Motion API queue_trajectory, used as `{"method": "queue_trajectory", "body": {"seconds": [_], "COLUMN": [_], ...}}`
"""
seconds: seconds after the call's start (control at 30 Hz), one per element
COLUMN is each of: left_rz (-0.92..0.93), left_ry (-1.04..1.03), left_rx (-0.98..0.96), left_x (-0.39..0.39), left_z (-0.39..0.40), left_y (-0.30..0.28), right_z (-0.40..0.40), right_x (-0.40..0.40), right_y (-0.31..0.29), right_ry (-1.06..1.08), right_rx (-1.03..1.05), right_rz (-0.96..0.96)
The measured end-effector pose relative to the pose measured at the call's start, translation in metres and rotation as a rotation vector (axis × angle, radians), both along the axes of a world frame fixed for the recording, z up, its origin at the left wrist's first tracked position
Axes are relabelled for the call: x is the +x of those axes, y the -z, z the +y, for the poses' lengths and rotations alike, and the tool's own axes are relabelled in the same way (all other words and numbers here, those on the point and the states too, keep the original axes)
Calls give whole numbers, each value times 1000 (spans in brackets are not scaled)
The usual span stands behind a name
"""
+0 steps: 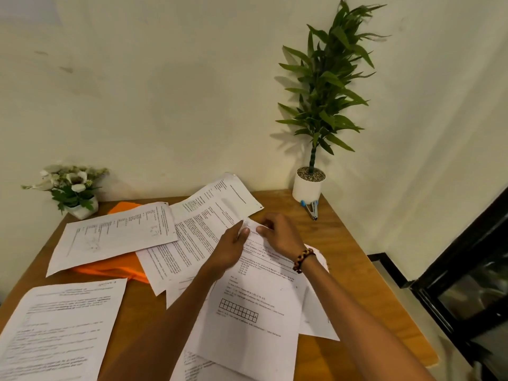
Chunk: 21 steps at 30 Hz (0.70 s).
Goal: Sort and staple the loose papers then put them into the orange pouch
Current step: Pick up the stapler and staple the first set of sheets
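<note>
Home study corner: wooden desk [357, 243], potted plant [324, 92].

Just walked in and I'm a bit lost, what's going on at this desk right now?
A person is sorting loose papers on a wooden table. Both the left hand and the right hand pinch the top edge of one sheet. The orange pouch lies half buried under other pages, and the stapler sits untouched by the potted plant.

matt white paper sheets [255, 303] on a smooth wooden table [357, 259] — orange cloth-like pouch [115, 268] beneath.
</note>
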<state>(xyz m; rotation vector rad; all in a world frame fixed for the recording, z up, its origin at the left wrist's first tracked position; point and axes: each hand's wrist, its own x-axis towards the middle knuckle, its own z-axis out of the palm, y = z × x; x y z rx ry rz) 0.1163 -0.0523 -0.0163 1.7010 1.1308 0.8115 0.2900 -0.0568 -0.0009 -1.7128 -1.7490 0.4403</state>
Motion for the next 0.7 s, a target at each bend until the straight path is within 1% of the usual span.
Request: {"method": "queue_trajectory", "body": {"seconds": [0.1, 0.23, 0.33, 0.4, 0.5, 0.6, 0.7], "left_rz": [7, 45, 37, -11, -102, -91, -86], "left_ry": [27, 88, 110, 79, -64, -142, -167], "left_rx": [27, 5, 16, 14, -4, 22, 4], "left_x": [1, 4, 12, 17, 22, 31, 39], "left_z": [6, 17, 15, 17, 22, 28, 37], "left_y": [6, 23, 20, 22, 26, 29, 30], "right_z": [7, 9, 9, 11, 15, 18, 21], "right_x": [-4, -3, 0, 4, 11, 19, 27], "right_y": [5, 16, 20, 21, 23, 25, 28], "right_ry": [3, 37, 87, 131, 221, 252, 259], "right_rx": [23, 42, 55, 38, 5, -30, -64], "right_rz": [114, 185, 211, 232, 284, 344, 372]}}
